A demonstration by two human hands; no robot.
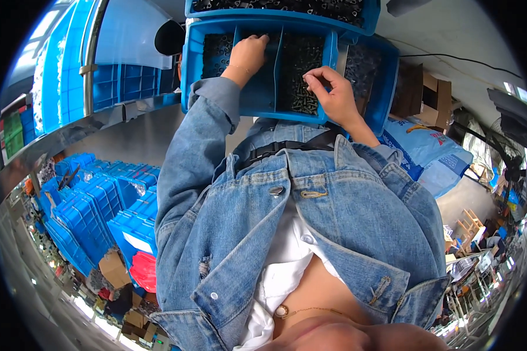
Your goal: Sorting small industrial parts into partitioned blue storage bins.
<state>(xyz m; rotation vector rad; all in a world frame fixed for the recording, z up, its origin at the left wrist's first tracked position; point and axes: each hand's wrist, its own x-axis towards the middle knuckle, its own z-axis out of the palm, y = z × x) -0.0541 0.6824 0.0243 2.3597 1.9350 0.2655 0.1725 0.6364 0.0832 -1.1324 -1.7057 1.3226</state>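
Note:
A blue divided bin (257, 113) sits in front of me, split into three compartments. My left hand (249, 57) reaches over the middle compartment, its fingers curled and pointing toward the far side; what they hold, if anything, is hidden. Above the right compartment, my right hand (332, 93) has thumb and forefinger pinched together, and anything between them is too small to name. Dark and brassy screws (303, 96) fill that right compartment. Small dark ring-shaped parts (218, 50) lie in the left one. Blue bottom shows in the middle compartment below my left hand.
Behind the divided bin, another blue bin (281, 11) holds dark parts. A further blue bin (386, 76) with small parts stands at its right. Stacked blue crates (93, 199) are at lower left, a cardboard box (436, 96) and a blue-white sack (424, 149) at right.

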